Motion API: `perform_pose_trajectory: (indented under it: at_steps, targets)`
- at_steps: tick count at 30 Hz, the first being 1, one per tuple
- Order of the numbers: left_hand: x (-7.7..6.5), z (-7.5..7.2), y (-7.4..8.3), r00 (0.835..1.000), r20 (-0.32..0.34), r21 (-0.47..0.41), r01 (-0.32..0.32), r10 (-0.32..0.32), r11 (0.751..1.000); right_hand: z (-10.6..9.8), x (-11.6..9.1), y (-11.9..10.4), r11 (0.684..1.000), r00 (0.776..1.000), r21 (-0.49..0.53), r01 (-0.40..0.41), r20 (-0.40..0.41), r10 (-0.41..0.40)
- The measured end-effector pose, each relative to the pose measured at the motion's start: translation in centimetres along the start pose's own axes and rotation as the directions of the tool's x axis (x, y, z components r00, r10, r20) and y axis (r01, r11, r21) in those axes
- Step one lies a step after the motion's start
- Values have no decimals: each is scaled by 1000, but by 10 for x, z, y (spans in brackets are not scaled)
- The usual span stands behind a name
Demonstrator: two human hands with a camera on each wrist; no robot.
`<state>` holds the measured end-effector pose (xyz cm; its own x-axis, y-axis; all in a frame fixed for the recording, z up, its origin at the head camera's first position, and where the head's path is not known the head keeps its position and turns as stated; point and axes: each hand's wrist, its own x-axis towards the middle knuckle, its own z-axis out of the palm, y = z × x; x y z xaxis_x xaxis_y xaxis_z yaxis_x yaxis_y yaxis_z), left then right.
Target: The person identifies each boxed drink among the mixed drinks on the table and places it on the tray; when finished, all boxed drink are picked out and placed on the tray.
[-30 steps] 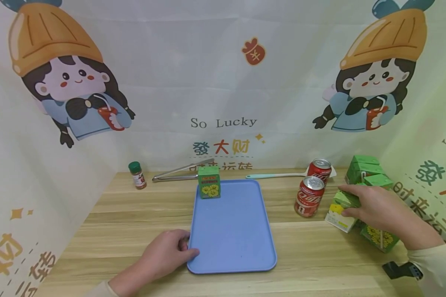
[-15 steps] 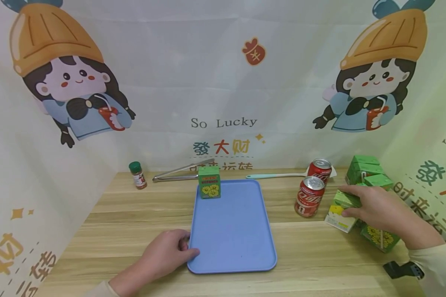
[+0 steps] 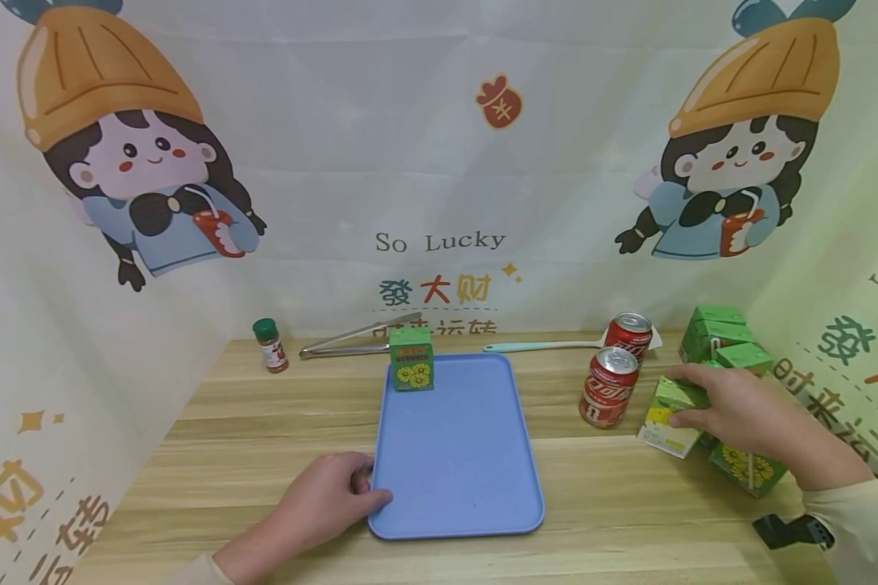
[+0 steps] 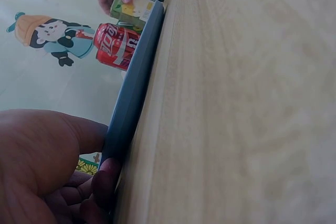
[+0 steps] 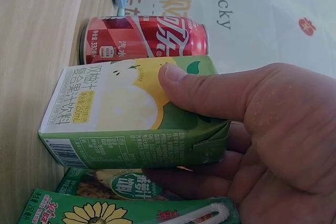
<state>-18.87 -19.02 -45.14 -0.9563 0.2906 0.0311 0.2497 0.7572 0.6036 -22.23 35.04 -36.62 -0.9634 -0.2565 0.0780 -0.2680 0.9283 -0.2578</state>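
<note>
My left hand (image 3: 334,497) pinches the near left edge of a blue tray (image 3: 457,455). In the left wrist view the thumb lies over the tray's rim and the fingertips (image 4: 106,174) come up against its underside. A green carton with yellow flowers (image 3: 412,361) stands on the tray's far left corner. At the right, my right hand (image 3: 746,406) grips a green, white and yellow juice carton (image 5: 121,103) near its top. The thumb presses the printed face and the other fingers go behind. The carton stands upright, its base close to the table.
Two red cola cans (image 3: 609,388) stand left of the held carton. More green cartons (image 3: 749,467) cluster beside and behind the right hand. Metal tongs (image 3: 358,348), a spatula with a pale green handle (image 3: 541,346) and a green-capped spice jar (image 3: 271,345) lie or stand along the back.
The juice carton in my right hand has shifted very slightly left. My left hand and the tray stay where they were.
</note>
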Motion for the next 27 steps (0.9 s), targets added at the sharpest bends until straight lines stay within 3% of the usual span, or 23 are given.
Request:
perform_pose_trajectory:
  at_steps: [6,14,27]
  targets:
    - [1,1,0,1000,1,11,-10,10,1000,2,-1,-1,999,1000,31,-20,1,20]
    - [-2,-1,0,1000,-8,5,-5,6,1000,8,3,-3,1000,999,26,15,-45,-14]
    - [-1,0,1,1000,-12,10,-5,5,1000,9,4,-5,999,1000,-43,12,-21,-13]
